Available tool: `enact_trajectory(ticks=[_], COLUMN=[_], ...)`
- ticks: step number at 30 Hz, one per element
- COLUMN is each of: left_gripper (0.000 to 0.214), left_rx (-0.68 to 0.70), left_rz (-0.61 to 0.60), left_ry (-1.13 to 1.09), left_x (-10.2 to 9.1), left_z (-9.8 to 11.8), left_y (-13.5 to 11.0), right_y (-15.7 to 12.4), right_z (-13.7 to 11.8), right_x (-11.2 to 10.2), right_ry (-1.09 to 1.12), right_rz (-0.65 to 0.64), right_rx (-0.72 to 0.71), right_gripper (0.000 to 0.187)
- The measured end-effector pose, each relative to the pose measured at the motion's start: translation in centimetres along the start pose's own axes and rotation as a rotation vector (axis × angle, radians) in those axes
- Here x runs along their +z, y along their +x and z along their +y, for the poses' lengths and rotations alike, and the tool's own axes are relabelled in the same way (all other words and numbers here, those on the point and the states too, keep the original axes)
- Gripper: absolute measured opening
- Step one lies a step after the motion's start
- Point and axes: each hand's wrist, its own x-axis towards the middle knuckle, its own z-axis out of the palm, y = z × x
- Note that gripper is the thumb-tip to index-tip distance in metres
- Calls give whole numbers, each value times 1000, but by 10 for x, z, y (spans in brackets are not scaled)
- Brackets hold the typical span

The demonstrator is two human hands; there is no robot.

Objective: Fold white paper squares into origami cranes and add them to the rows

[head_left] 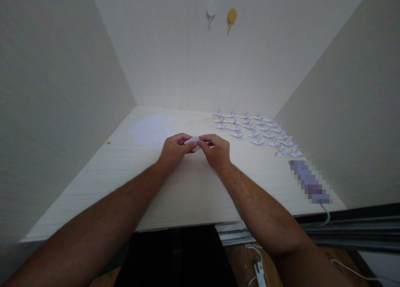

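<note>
Both of my hands meet over the middle of the pale wooden table. My left hand and my right hand pinch a small folded piece of pale lilac paper between their fingertips, just above the tabletop. The fingers of each hand are curled closed on the paper. Most of the paper is hidden by the fingers.
Several small folded paper cranes lie in rows at the back right. Loose pale sheets lie at the back left. A blurred-out oblong object with a cable sits near the right edge. Walls close in on three sides. A tiny orange speck lies left.
</note>
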Motion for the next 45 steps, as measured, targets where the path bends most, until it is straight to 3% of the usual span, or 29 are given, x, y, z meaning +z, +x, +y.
enact_trajectory(ticks=[15,24,32,37,45], left_gripper=[29,26,26,22,24], left_rx=[21,33,67,89,191], left_rz=[23,28,66,90,-25], left_ry=[64,135,250,447,620], left_x=[0,0,-1,1,2], left_z=[-1,1,3,9,10], left_y=[2,1,1,-3,-3], right_y=[1,0,0,1,5], right_z=[1,3,0,-3,-5], right_x=[1,1,1,2,-3], right_ry=[-98,-90,-58,36,70], right_rz=[26,17,-18,-21,-92], right_rx=[-168,-178,-84,102,223], right_gripper=[13,11,13,19,13])
